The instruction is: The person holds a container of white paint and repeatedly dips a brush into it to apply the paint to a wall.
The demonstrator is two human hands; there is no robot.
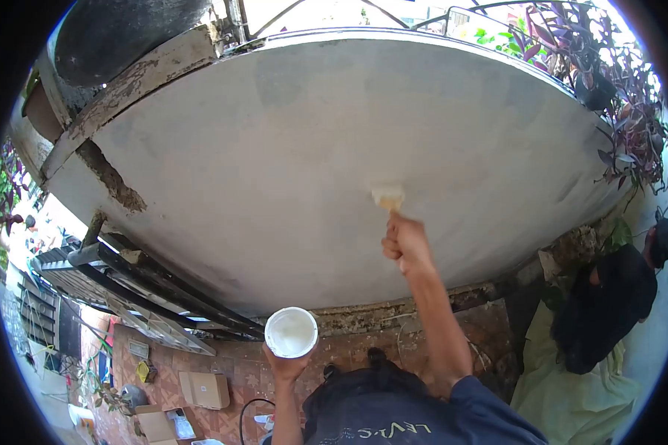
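A paintbrush (388,197) with pale bristles presses against the whitish wall (297,156) in front of me. Closed around its handle is my right hand (408,241), with the arm stretched up toward the wall's middle. Lower down, my left hand (288,365) grips a white tub (291,332) from below and around its side. Pale paint shows inside the tub. Patches of grey show through the coating along the wall's upper part.
Black metal railings (163,285) stand at the lower left. Cardboard boxes (205,390) lie on the tiled floor (245,363). Trailing purple plants (634,126) hang at the upper right. A dark cloth or bag (608,308) and a pale yellow-green sheet (564,378) are at the right.
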